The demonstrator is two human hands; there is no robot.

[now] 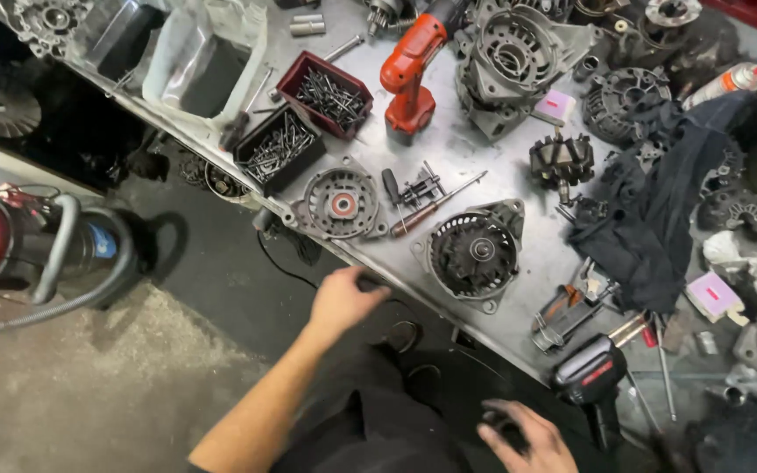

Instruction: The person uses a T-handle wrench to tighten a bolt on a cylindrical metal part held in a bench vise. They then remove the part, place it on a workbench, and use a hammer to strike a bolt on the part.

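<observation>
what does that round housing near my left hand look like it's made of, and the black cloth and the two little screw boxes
Housing: likely cast aluminium, dull grey with ribbed vents and bolt ears. Cloth: soft black fabric, creased and draped. Boxes: probably plastic, one dark red, one black, thin matte walls. Left hand is by the table edge, which looks like scuffed bare metal.

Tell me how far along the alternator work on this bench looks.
Done: the round grey alternator housing and the end cover with a red centre lie separated on the metal bench. In hand: nothing; the left hand rests at the bench edge, the right hand hangs empty. Left: the parts remain unassembled.
</observation>
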